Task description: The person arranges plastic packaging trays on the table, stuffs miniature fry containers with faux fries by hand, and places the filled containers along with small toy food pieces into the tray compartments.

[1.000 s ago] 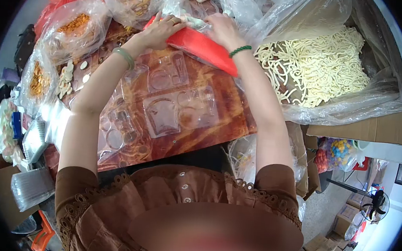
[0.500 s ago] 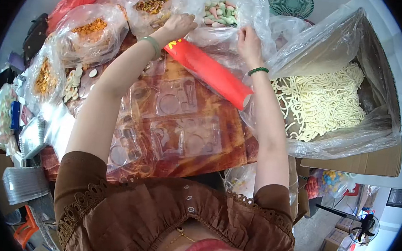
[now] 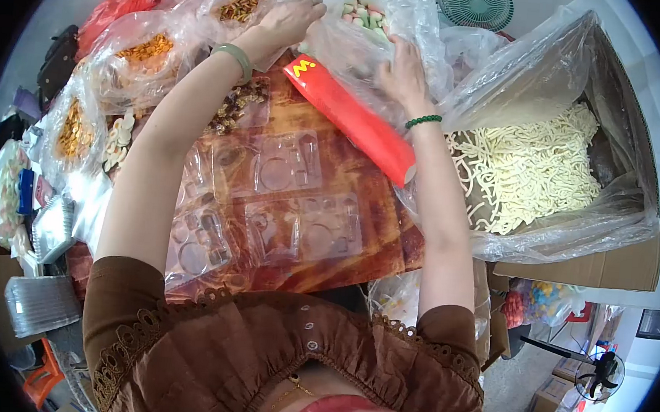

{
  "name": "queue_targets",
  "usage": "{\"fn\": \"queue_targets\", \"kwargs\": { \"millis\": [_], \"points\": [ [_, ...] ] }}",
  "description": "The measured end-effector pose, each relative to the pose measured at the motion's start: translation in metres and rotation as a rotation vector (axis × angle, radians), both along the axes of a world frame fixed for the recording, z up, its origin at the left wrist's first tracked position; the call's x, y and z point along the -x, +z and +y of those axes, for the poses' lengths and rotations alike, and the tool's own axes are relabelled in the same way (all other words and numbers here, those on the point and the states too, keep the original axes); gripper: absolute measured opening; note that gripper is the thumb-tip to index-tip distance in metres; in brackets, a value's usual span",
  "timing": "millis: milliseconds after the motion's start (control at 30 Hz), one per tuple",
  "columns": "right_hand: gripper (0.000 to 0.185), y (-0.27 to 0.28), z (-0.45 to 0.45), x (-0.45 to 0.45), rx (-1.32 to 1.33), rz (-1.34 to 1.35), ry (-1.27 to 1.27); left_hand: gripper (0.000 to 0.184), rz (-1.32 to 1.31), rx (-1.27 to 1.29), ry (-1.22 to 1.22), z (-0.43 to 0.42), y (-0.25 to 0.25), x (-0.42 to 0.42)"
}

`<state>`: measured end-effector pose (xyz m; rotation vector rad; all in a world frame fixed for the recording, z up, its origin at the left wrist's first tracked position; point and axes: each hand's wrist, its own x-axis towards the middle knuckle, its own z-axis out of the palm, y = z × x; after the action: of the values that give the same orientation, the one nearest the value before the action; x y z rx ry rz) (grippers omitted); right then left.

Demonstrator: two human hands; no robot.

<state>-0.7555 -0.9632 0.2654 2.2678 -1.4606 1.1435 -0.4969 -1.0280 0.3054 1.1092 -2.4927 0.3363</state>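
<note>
My left hand (image 3: 291, 21) has its fingers curled on the left rim of a clear plastic bag (image 3: 337, 49). Opposite it, my right hand (image 3: 405, 75) pinches the film on the bag's right side with bent fingers. Pink, white and green candies (image 3: 365, 15) lie inside the bag, partly covered by film. Below my hands, a long red packet (image 3: 351, 119) with a yellow letter mark lies slantwise, its lower end beside my right forearm. Clear plastic trays with moulded hollows (image 3: 287, 165) rest on the brown patterned table (image 3: 378, 232).
Open bags of orange pieces (image 3: 148, 48) and striped pieces (image 3: 244, 5) stand at the left and back. Small dark-brown pieces (image 3: 237, 108) lie by my left forearm. On the right, a film-lined cardboard box (image 3: 608, 275) holds pale strands (image 3: 547, 171). A green round basket (image 3: 477, 6) stands behind.
Both hands have shifted, the left up and slightly left, the right slightly down. Film now covers more of the candies. The red packet has slid a little right, and dark-brown pieces have come into view.
</note>
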Motion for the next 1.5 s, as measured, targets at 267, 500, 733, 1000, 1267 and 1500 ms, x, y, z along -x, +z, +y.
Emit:
{"fn": "queue_targets", "kwargs": {
  "millis": [267, 500, 733, 1000, 1267, 1500],
  "points": [
    [0.022, -0.002, 0.025, -0.047, -0.445, 0.337, 0.183, 0.069, -0.249, 0.153, -0.26, 0.039, -0.009, 0.013],
    [0.028, -0.017, 0.011, -0.024, -0.63, 0.203, -0.017, 0.017, -0.491, -0.075, -0.064, 0.034, -0.02, 0.015],
    [0.032, -0.069, -0.02, -0.008, -0.644, 0.413, -0.12, 0.016, -0.521, 0.042, 0.055, 0.021, -0.04, 0.023],
    [0.044, -0.011, 0.026, -0.046, -0.192, 0.182, 0.331, 0.021, -0.391, 0.198, -0.057, 0.031, -0.049, 0.015],
    [0.05, 0.009, -0.008, -0.045, -0.468, 0.114, -0.174, 0.019, -0.274, 0.116, 0.03, 0.036, -0.023, 0.015],
    [0.025, 0.048, -0.022, -0.021, -0.125, -0.099, -0.043, 0.023, 0.07, 0.263, 0.167, 0.013, 0.019, 0.018]
  ]
}}
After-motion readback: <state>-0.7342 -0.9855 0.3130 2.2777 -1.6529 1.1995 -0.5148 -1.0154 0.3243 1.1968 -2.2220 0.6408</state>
